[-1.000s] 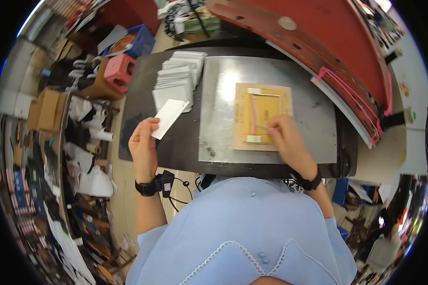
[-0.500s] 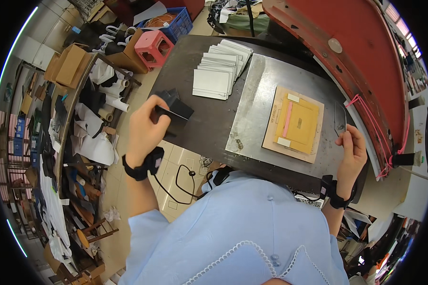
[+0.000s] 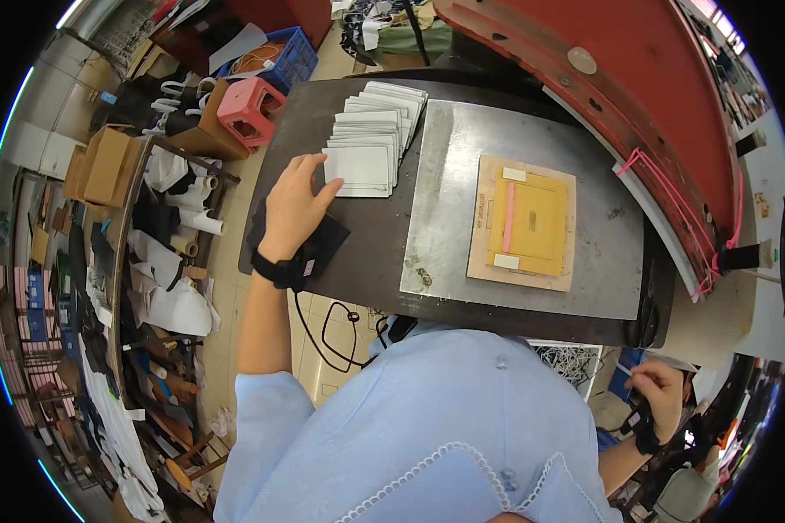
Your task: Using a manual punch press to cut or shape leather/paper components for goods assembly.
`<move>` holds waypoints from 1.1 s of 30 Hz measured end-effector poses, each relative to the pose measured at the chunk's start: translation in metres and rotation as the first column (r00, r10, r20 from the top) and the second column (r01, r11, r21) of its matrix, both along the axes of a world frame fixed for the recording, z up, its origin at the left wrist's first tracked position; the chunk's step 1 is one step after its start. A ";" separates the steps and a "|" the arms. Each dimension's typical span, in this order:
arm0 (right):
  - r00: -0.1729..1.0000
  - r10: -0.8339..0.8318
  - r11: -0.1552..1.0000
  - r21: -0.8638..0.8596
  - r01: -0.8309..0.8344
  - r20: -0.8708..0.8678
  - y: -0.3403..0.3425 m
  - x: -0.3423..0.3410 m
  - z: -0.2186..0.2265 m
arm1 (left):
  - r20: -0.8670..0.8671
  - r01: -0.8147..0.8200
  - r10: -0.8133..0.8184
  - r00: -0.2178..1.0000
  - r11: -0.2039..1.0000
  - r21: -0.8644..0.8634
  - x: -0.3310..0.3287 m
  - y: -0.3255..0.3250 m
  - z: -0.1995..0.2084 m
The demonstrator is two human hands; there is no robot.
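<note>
While left hand (image 3: 295, 209) palm-down, right hand (image 3: 659, 394) low — perhaps half-curled.

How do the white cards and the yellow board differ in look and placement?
The white cards overlap in a fanned row; the yellow board lies singly. The white cards are mostly plain; the yellow board bears a pink strip. The white cards lie on the dark tabletop; the yellow board sits on a tan base over the metal plate. Both look roughly rectangular.

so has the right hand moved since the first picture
Yes: the right hand has moved rightward and nearer the body, from over the metal plate to beyond its near right corner.
</note>
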State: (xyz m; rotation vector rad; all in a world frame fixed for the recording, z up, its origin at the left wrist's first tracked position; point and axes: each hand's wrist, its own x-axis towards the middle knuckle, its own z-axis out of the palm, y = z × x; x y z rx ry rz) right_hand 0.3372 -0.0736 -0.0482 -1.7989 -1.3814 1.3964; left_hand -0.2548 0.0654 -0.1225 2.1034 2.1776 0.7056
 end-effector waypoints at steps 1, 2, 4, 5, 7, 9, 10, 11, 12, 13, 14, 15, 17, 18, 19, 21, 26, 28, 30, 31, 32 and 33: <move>0.997 -0.076 0.992 -0.104 0.076 0.008 -0.011 0.005 -0.003 | 0.007 0.025 -0.025 1.000 1.000 0.007 0.005 0.009 -0.003; 0.996 -0.082 0.985 -0.152 0.084 0.017 -0.021 0.018 -0.014 | -0.064 0.096 -0.088 0.994 0.985 0.140 0.010 0.017 -0.006; 0.993 -0.031 0.985 -0.167 0.050 0.113 -0.040 0.050 -0.045 | -0.094 0.075 -0.063 0.994 0.988 0.132 0.007 0.025 -0.023; 0.981 0.000 0.991 -0.129 0.025 0.195 -0.058 0.067 -0.066 | -0.110 0.081 -0.067 0.992 0.988 0.135 0.008 0.033 -0.027; 0.919 0.002 0.998 -0.053 0.021 0.394 -0.063 0.079 -0.089 | -0.083 0.025 -0.020 0.996 0.998 0.063 0.007 0.031 -0.028; 0.794 -0.103 0.994 0.046 0.095 0.599 -0.069 0.082 -0.101 | -0.098 -0.005 0.008 0.995 0.999 0.033 0.006 0.026 -0.027; 0.843 -0.138 0.990 0.045 0.134 0.519 -0.061 0.070 -0.093 | -0.124 0.000 0.006 0.992 0.999 0.049 0.010 0.025 -0.023; 0.871 -0.124 0.992 0.047 0.116 0.476 -0.051 0.058 -0.084 | -0.148 0.003 0.006 0.989 0.998 0.064 0.011 0.023 -0.020; 0.893 -0.128 0.992 0.054 0.116 0.432 -0.041 0.034 -0.066 | -0.131 0.036 -0.023 0.991 0.994 0.101 0.012 0.025 -0.017; 0.914 -0.123 0.992 0.060 0.108 0.387 -0.029 0.012 -0.049 | -0.122 0.064 -0.048 0.991 0.990 0.124 0.012 0.022 -0.007; 0.939 -0.076 0.995 0.084 0.051 0.335 -0.014 -0.006 -0.032 | -0.081 0.056 -0.051 0.995 0.996 0.065 0.013 0.016 0.006; 0.957 -0.030 0.993 0.115 -0.003 0.290 -0.001 -0.022 -0.021 | -0.038 0.080 -0.078 0.996 0.996 0.049 0.016 0.010 0.019; 0.974 0.097 0.973 0.188 -0.136 0.202 0.025 -0.046 -0.015 | 0.153 0.070 -0.098 0.983 0.982 0.175 0.018 0.001 0.030; 0.979 0.153 0.968 0.179 -0.177 0.138 0.039 -0.060 -0.013 | 0.319 -0.007 -0.037 0.947 0.991 0.135 0.026 -0.005 0.037; 0.974 0.215 0.959 0.171 -0.226 0.077 0.053 -0.077 -0.011 | 0.478 -0.085 0.038 0.878 0.993 0.078 0.033 -0.009 0.042; 0.965 0.256 0.950 0.198 -0.241 -0.055 0.073 -0.107 -0.019 | 0.838 0.013 -0.067 0.541 0.997 0.072 0.075 -0.010 0.051; 0.899 0.192 0.969 0.218 -0.111 -0.395 0.108 -0.169 -0.035 | 0.977 0.463 0.006 0.213 0.880 -0.106 0.162 -0.023 0.022; 0.916 0.205 0.971 0.186 -0.147 -0.345 0.115 -0.169 -0.044 | 0.991 0.586 0.092 0.093 0.800 -0.129 0.185 -0.028 0.011; 0.936 0.185 0.978 0.150 -0.145 -0.301 0.120 -0.165 -0.054 | 0.989 0.604 0.115 0.093 0.783 -0.148 0.197 -0.029 -0.006; 0.946 0.160 0.983 0.131 -0.127 -0.284 0.122 -0.162 -0.060 | 0.985 0.611 0.134 0.104 0.773 -0.170 0.199 -0.027 -0.008; 0.955 0.135 0.988 0.113 -0.109 -0.265 0.124 -0.160 -0.064 | 0.966 0.560 0.056 0.254 0.806 -0.194 0.199 -0.025 -0.008; 0.950 0.079 0.994 0.097 -0.052 -0.301 0.127 -0.158 -0.069 | 0.916 0.510 -0.014 0.402 0.834 -0.211 0.197 -0.022 -0.007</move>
